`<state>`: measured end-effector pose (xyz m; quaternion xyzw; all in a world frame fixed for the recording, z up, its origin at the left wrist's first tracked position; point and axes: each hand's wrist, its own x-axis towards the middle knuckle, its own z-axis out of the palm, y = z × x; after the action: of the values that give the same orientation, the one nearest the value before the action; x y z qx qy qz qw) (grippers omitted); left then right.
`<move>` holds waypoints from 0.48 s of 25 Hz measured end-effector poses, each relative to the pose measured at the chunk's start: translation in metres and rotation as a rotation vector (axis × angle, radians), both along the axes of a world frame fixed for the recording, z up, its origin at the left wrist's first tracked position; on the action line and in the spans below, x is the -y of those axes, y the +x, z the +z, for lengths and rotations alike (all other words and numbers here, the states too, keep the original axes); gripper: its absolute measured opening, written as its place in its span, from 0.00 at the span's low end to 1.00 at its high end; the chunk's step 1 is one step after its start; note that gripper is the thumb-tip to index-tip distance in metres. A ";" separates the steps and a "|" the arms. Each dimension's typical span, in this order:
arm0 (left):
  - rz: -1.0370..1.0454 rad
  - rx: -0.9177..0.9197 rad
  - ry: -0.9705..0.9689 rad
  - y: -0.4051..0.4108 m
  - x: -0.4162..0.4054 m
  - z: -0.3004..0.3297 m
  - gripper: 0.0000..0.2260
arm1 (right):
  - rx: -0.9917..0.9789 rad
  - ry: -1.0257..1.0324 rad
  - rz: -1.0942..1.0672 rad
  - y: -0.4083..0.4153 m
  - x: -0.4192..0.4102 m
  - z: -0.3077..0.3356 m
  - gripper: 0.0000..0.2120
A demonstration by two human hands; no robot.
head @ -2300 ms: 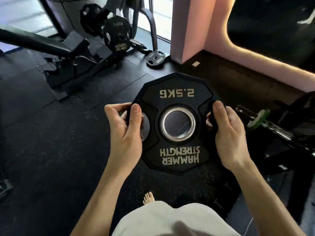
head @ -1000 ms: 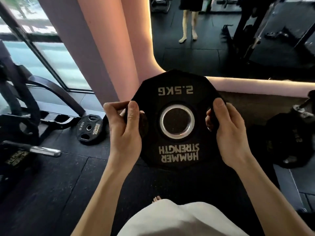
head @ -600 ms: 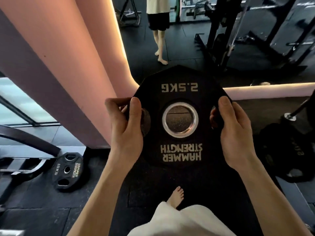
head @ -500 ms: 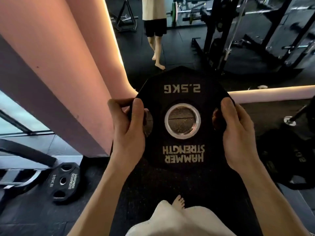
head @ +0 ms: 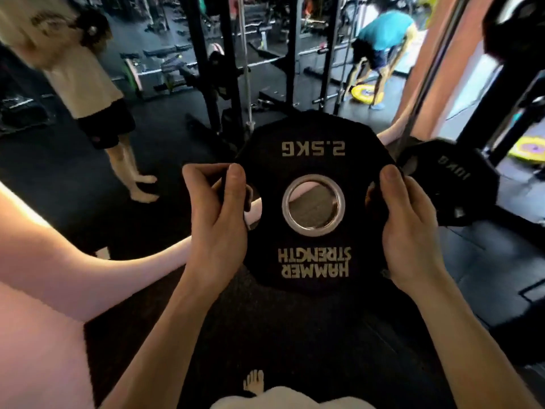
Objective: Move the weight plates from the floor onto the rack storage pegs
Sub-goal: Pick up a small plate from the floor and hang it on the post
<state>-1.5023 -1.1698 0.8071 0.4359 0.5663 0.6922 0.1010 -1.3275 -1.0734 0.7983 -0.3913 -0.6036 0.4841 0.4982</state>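
A 10 kg plate [head: 454, 181] is now seen beside the 2.5 kg plate [head: 314, 202], which is still gripped at its side slots by the left hand [head: 218, 228] and right hand [head: 410, 231].

- One view only, from a head-worn wide-angle camera, looking forward and down past the wearer's own arms.
- Very close in: the 2.5KG plate [head: 314, 202] fills the centre at arm's reach, bare toes [head: 253, 382] at the bottom edge.
- Beyond it, the view faces a mirrored wall [head: 165, 93]; edges bend and blur.
- No second view to overlap.
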 end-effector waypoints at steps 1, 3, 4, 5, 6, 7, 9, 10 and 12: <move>-0.079 0.004 0.013 -0.009 -0.018 0.005 0.06 | -0.008 0.010 -0.073 -0.003 -0.008 0.004 0.20; -0.184 0.008 0.036 -0.023 -0.052 0.018 0.06 | -0.026 0.019 -0.174 -0.008 -0.020 0.016 0.23; -0.241 0.013 0.048 -0.030 -0.071 0.026 0.06 | -0.025 0.032 -0.231 -0.011 -0.026 0.024 0.25; -0.302 0.016 0.058 -0.033 -0.089 0.035 0.06 | -0.021 0.047 -0.297 -0.011 -0.031 0.032 0.26; -0.367 0.014 0.074 -0.034 -0.106 0.046 0.06 | -0.024 0.065 -0.360 -0.012 -0.037 0.041 0.25; -0.426 0.027 0.091 -0.033 -0.122 0.058 0.07 | -0.035 0.080 -0.411 -0.011 -0.043 0.052 0.23; -0.537 0.096 0.124 -0.027 -0.153 0.079 0.07 | -0.049 0.110 -0.490 -0.005 -0.054 0.073 0.19; -0.584 0.118 0.143 -0.024 -0.167 0.088 0.07 | -0.049 0.129 -0.518 -0.002 -0.059 0.083 0.19; -0.654 0.067 0.206 -0.018 -0.196 0.107 0.07 | -0.008 0.185 -0.585 0.003 -0.075 0.105 0.25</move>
<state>-1.5203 -0.9734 0.9141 0.5794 0.3202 0.6905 0.2916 -1.3240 -0.9989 0.9034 -0.4997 -0.5047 0.2645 0.6524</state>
